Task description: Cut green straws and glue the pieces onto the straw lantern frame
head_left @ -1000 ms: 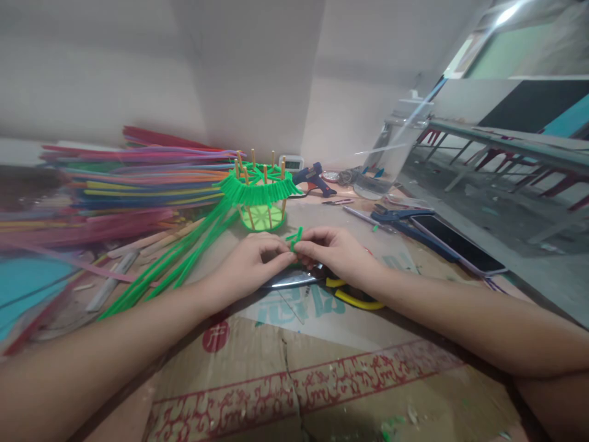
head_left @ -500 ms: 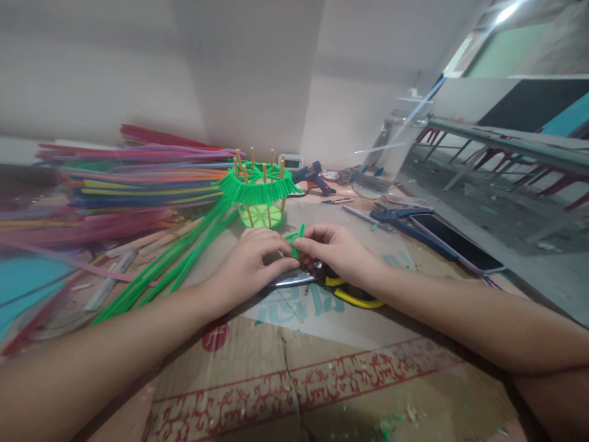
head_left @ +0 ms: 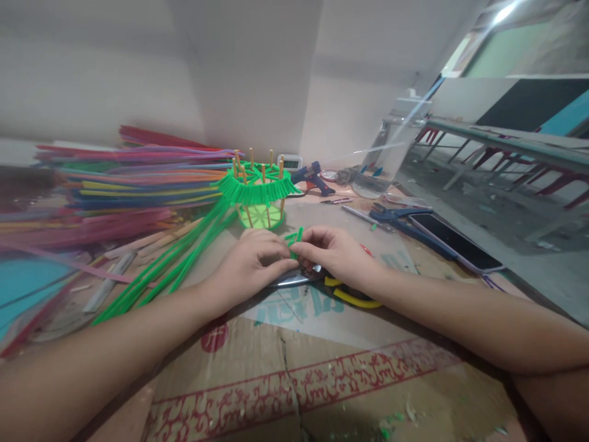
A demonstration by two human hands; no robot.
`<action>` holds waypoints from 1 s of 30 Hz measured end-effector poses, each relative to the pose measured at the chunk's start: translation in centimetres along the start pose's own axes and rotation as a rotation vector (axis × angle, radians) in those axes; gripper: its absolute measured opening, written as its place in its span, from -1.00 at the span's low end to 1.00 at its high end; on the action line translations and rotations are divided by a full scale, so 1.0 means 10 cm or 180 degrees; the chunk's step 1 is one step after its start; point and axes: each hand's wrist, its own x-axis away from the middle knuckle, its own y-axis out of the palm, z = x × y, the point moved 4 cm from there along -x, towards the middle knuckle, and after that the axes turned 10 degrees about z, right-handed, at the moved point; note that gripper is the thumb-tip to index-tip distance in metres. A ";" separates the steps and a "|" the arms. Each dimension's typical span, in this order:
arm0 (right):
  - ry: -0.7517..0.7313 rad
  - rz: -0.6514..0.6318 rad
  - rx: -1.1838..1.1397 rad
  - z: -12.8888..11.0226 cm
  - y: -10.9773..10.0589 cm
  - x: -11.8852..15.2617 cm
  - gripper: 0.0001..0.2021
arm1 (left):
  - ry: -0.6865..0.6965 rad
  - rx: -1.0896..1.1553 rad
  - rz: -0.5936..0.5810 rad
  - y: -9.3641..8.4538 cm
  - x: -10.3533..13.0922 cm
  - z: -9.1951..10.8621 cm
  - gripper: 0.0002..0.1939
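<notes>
your right hand (head_left: 338,255) has its grip closed on a small bent green strip (head_left: 298,238) at the middle of the frame, pinched between thumb and fingers. your left hand (head_left: 257,258) curls just left of it; its thumb has dropped slightly lower over the last second, so the right hand now seems to do most of the holding. i cannot tell whether the left fingertips touch the strip. the fringed green structure (head_left: 257,193) stands unmoved, just above centre, beyond your left hand.

Ahead of the 2 hands (head_left: 256,258), 1 green frame (head_left: 253,194) obstructs; near cardboard (head_left: 243,353) allows passage.
</notes>
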 end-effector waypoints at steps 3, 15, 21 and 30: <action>0.0161 0.0011 -0.0139 0.00 0.00 0.01 -0.73 | -0.0022 0.0007 -0.0057 0.00 0.00 0.00 -0.90; 0.0088 -0.0081 -0.0093 -0.04 0.01 0.01 -0.71 | 0.0286 -0.0596 0.0105 -0.05 0.00 0.10 -0.79; -0.0089 -0.0079 0.0073 -0.04 0.01 0.02 -0.72 | 0.0410 -0.0707 0.0029 -0.04 0.00 0.11 -0.78; 0.0084 -0.0036 0.0001 -0.02 0.01 0.01 -0.77 | 0.0027 -0.0227 0.0072 -0.04 0.00 0.04 -0.79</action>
